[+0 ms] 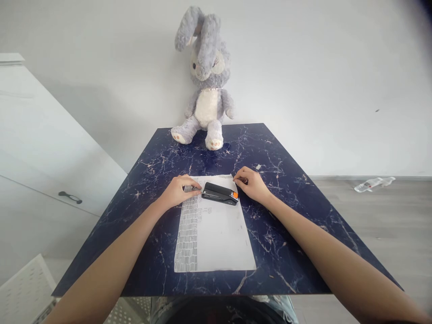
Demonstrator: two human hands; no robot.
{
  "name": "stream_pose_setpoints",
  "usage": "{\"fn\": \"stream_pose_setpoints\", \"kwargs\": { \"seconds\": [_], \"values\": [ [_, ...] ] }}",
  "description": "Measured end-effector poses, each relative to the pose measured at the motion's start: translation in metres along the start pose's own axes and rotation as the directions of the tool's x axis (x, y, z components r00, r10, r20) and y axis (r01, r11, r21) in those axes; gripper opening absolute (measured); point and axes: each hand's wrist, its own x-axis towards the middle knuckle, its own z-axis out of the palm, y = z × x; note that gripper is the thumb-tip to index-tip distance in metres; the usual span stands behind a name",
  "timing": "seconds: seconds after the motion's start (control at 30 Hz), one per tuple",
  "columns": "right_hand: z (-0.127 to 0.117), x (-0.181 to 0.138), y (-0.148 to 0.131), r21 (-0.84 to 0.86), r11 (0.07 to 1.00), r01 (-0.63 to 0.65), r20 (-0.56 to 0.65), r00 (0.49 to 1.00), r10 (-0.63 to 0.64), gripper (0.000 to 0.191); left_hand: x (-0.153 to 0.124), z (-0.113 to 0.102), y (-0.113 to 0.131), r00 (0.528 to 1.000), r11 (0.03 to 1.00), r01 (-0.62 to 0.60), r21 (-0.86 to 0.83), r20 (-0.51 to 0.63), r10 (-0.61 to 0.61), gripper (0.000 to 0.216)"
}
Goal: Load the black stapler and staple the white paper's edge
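Observation:
A black stapler [220, 193] with an orange patch at its right end lies across the upper part of a printed sheet of paper [222, 243]. My left hand [179, 191] reaches in from the left, thumb and forefinger closed about the stapler's left end. Whether something small sits between those fingertips I cannot make out. At the sheet's upper right edge, my right hand [252, 183] has its thumb and forefinger pinched on the paper, close to the stapler's orange end but apart from it. Dense print runs down the sheet's left side.
The dark blue marbled table [270, 225] carries a grey plush rabbit [207, 90] at its back edge, against the wall. A small white scrap [258, 167] lies beyond my right hand. A white cabinet [50, 148] stands left; a clear plastic bottle [373, 183] lies on the floor at right.

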Motion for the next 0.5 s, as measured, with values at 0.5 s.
{"fn": "stream_pose_setpoints", "kwargs": {
  "seconds": [0.5],
  "values": [
    [-0.0002,-0.0005,-0.0010,0.005,1.000,-0.008,0.006,1.000,0.008,0.013,-0.0011,-0.0040,-0.0011,0.997,0.996,0.068,-0.051,0.031,-0.066,0.025]
  ]
}}
